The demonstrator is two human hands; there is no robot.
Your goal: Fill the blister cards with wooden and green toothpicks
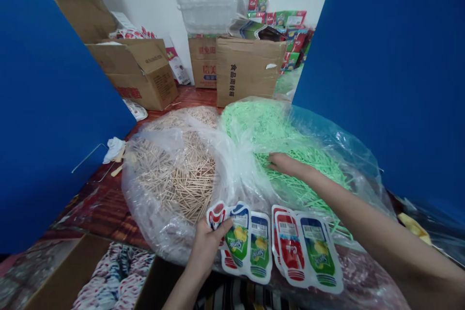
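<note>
My left hand (pixel 214 232) is closed on a few bottle-shaped packets at the front, thumb on top of a green Sprite one (pixel 238 235). More joined red Cola and green Sprite packets (pixel 307 249) lie just to the right. My right hand (pixel 279 162) reaches into the green sticks (pixel 308 160) in a clear plastic bag, fingers curled at the sticks; what they hold is too small to tell. Left of it, a second clear bag holds pale sticks (pixel 192 179).
Cardboard boxes (pixel 250 68) stand behind the bags, with clear plastic tubs (pixel 212 14) and stacked Cola cartons. Blue panels (pixel 392 68) rise on both sides. At the lower left, an open box (pixel 60 271) holds striped packets. A bent wire lies at the left.
</note>
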